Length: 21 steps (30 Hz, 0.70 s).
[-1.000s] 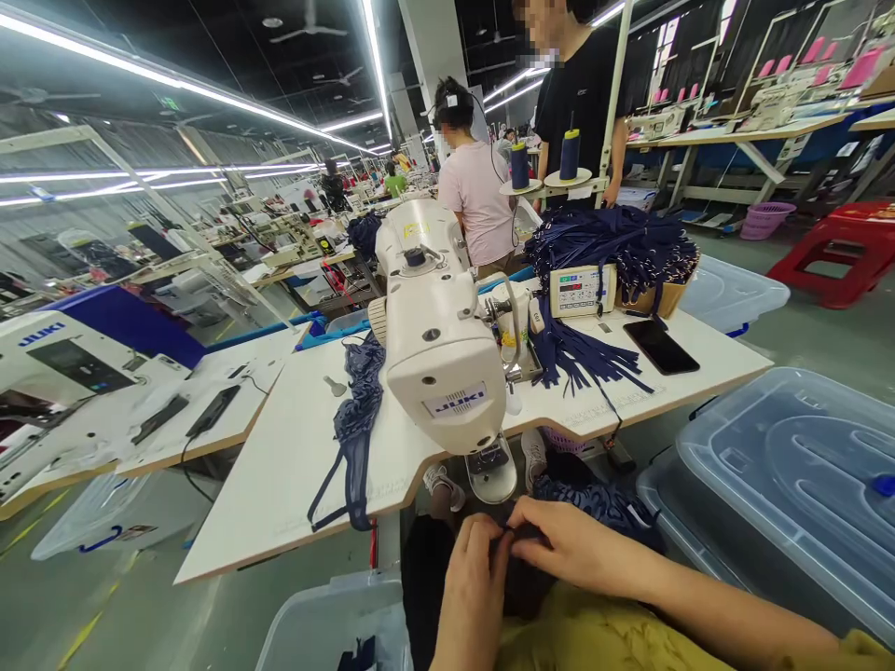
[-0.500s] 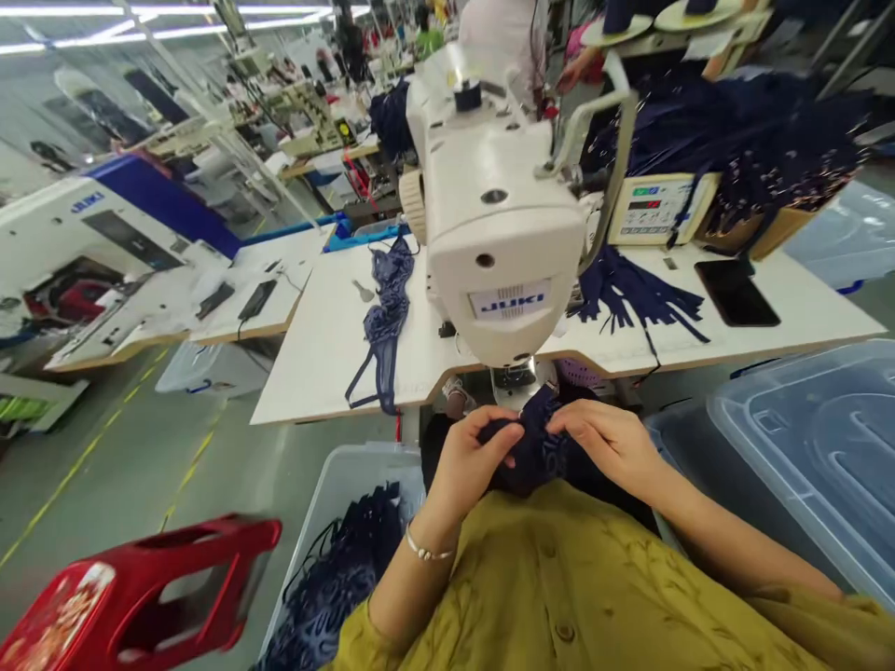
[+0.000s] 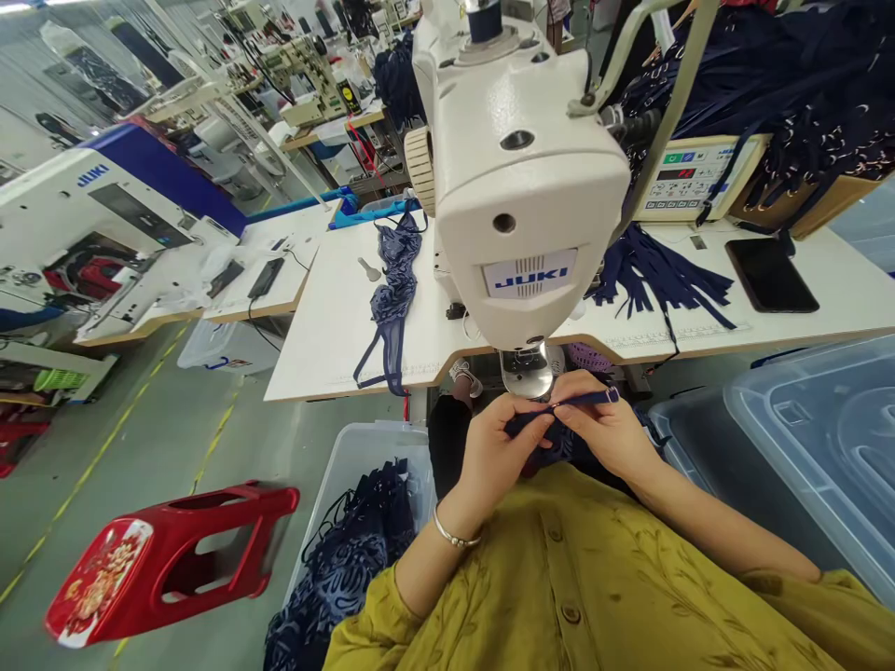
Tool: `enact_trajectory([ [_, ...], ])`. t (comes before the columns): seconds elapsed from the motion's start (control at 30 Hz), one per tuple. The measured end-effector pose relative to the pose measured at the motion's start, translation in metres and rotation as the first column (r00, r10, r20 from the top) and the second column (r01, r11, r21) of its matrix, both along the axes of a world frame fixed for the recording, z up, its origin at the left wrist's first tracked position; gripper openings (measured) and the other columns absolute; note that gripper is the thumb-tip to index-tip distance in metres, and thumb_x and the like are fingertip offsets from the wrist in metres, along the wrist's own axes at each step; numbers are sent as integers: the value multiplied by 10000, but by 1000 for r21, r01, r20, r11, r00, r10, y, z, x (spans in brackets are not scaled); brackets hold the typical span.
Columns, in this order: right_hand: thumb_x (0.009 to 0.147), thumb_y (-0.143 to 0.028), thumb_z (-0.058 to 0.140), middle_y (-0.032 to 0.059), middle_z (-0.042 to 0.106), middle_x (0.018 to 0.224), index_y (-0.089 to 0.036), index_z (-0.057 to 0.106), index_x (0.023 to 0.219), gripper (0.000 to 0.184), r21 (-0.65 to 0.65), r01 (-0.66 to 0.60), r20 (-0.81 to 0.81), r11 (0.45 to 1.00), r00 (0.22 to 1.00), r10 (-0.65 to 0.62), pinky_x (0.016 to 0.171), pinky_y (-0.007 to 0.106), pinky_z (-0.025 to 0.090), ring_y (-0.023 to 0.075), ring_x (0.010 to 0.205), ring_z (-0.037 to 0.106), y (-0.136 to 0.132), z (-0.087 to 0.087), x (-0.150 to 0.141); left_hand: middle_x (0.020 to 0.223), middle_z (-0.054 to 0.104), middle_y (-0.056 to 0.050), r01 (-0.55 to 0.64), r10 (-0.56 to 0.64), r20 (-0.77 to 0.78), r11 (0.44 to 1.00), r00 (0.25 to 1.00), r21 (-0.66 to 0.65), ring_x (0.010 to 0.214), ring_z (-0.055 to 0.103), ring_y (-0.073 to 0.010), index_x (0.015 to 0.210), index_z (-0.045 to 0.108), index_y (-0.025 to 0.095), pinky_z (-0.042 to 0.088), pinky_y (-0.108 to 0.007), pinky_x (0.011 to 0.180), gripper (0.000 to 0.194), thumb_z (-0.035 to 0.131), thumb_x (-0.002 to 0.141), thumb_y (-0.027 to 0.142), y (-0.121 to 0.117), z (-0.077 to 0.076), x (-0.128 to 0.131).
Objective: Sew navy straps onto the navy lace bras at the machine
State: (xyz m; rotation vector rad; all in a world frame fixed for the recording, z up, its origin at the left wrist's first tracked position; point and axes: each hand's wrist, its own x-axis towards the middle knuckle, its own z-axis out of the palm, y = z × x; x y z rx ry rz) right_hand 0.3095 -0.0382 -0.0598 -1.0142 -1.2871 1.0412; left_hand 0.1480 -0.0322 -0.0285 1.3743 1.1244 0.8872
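Observation:
My left hand and my right hand meet in front of the sewing machine's needle area, just below its metal arm end. Both are closed, pinching a narrow navy bra strap between thumbs and fingers. The strap's right end sticks out past my right fingers and carries a small metal ring or slider. Dark patterned bra fabric hangs beneath, mostly hidden by my hands. The white JUKI sewing machine stands directly ahead. On the table to its left lies a blue patterned bra.
Cut navy straps and a black phone lie on the right of the table. A clear bin of bras stands at my left, near a red stool. Clear lidded bins are at my right. A control panel stands behind.
My hands have drawn closer together and turned the strap, now stretched sideways between my fingers, its ringed end to the right. The view has tilted down and moved nearer to the machine.

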Motion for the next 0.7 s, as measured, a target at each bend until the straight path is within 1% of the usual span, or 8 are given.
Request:
enact_trajectory([
  [0.07, 849, -394, 656, 23, 630, 854, -236, 637, 847, 159, 62, 35, -14, 997, 999, -34, 822, 346, 512, 178, 880, 612, 0, 0, -1, 859, 666, -11, -9, 15, -50, 993, 999, 120, 581, 672, -107, 863, 653, 176, 538, -208, 530, 211, 674, 830, 383, -1, -2, 0],
  [0.17, 844, -352, 670, 22, 652, 845, -246, 645, 844, 109, 121, 64, -8, 991, 998, -64, 795, 340, 520, 174, 860, 625, -2, 0, -2, 833, 634, 2, 6, 24, -108, 962, 994, 273, 578, 656, -82, 872, 648, 177, 539, -195, 557, 139, 647, 868, 317, -3, -4, -1],
  [0.23, 842, -359, 669, 24, 659, 821, -243, 643, 839, 119, 119, 74, 19, 990, 997, -77, 760, 336, 527, 176, 821, 630, -3, 1, -1, 833, 629, 4, 18, 26, -122, 938, 992, 346, 594, 644, -73, 876, 642, 180, 541, -191, 571, 116, 626, 887, 295, -3, -6, -2],
  [0.3, 844, -399, 656, 30, 662, 802, -236, 638, 844, 165, 62, 82, 71, 995, 994, -86, 714, 328, 533, 179, 778, 631, -4, 2, 0, 897, 650, -16, 22, 32, -130, 919, 991, 393, 676, 654, -91, 879, 639, 187, 551, -196, 585, 122, 621, 889, 307, -3, -7, -2],
  [0.4, 867, -457, 602, 36, 669, 817, -224, 646, 865, 237, -80, 54, 149, 995, 988, -42, 658, 297, 530, 172, 734, 627, -5, 5, 2, 983, 682, -36, 12, 54, -162, 924, 985, 381, 774, 661, -123, 904, 640, 200, 565, -222, 636, 140, 642, 873, 336, -4, -8, -2],
  [0.5, 887, -481, 558, 30, 665, 808, -207, 651, 879, 290, -201, -14, 161, 979, 986, 47, 648, 273, 523, 162, 721, 615, -4, 9, 4, 895, 701, -12, -2, 72, -210, 950, 975, 313, 739, 661, -125, 941, 651, 210, 560, -245, 710, 145, 659, 861, 330, -5, -9, -1],
  [0.6, 874, -480, 577, 25, 662, 821, -198, 651, 888, 292, -261, -58, 127, 964, 988, 94, 705, 280, 529, 167, 769, 613, -2, 10, 6, 912, 704, -5, -2, 63, -226, 965, 972, 262, 777, 658, -133, 1017, 654, 220, 547, -247, 739, 171, 654, 861, 289, -5, -9, 0],
  [0.7, 847, -466, 624, 22, 659, 854, -193, 648, 889, 277, -310, -97, 15, 946, 994, 107, 746, 281, 526, 164, 805, 614, -1, 6, 6, 951, 703, -13, 24, 22, -214, 978, 977, 207, 809, 652, -134, 1049, 652, 210, 532, -235, 733, 178, 615, 882, 258, -3, -8, 0],
])
